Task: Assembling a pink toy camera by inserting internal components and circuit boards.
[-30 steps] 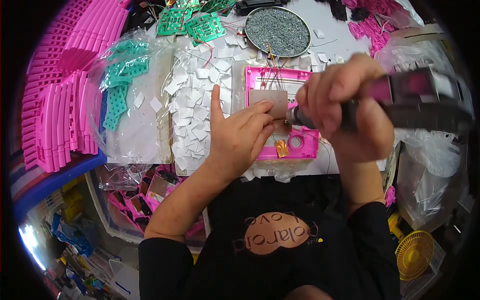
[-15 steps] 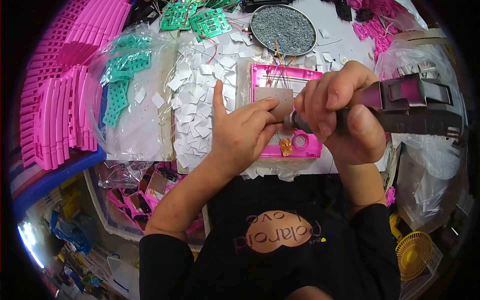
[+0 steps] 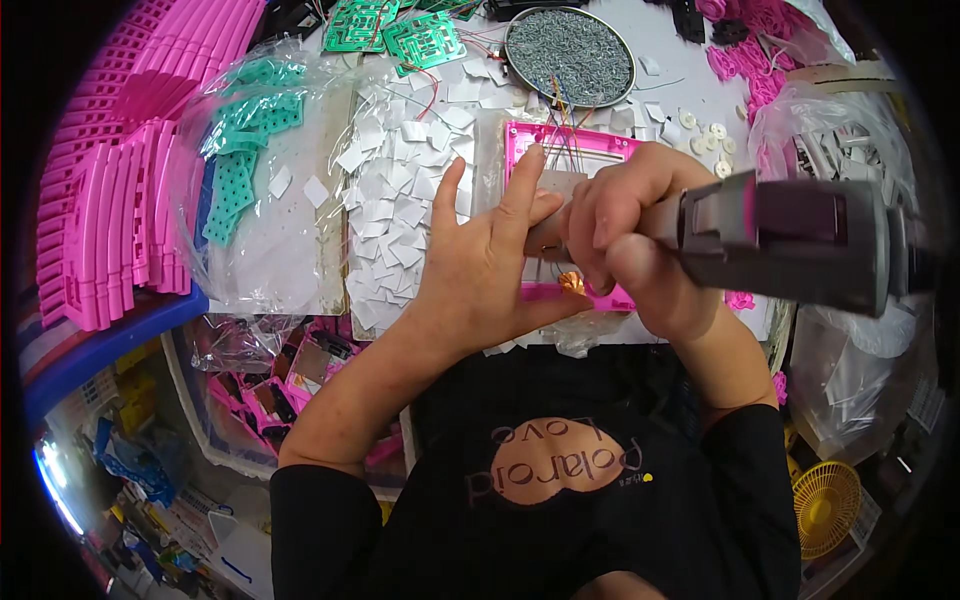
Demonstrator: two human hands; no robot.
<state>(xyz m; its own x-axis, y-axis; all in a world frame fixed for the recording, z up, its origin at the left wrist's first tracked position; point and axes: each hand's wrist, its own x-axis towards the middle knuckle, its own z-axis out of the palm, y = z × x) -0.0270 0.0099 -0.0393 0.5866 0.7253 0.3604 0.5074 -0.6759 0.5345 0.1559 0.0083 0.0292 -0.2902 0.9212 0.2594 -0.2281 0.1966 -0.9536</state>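
A pink plastic casing (image 3: 599, 142) lies on the table in front of me, with a grey-brown board (image 3: 566, 184) and several thin wires in it. My right hand (image 3: 640, 225) is closed around a dark electric screwdriver (image 3: 785, 240), held tilted over the casing; its tip is hidden behind my hands. Fingers spread, my left hand (image 3: 470, 260) rests at the casing's left side beside the tool, its thumb along the near edge. A crumpled copper-coloured piece (image 3: 571, 284) sits on the casing near that thumb.
Beyond the casing stands a round dish of small screws (image 3: 570, 62). White paper pieces (image 3: 390, 235) cover the table to the left, with green circuit boards (image 3: 425, 40) behind them. Stacked pink parts (image 3: 110, 235) line the far left. White round discs (image 3: 716, 138) lie at right.
My left hand's fingers have spread apart from their bent pose near the tool tip. My right hand and the screwdriver have shifted left and tilted, uncovering white discs behind.
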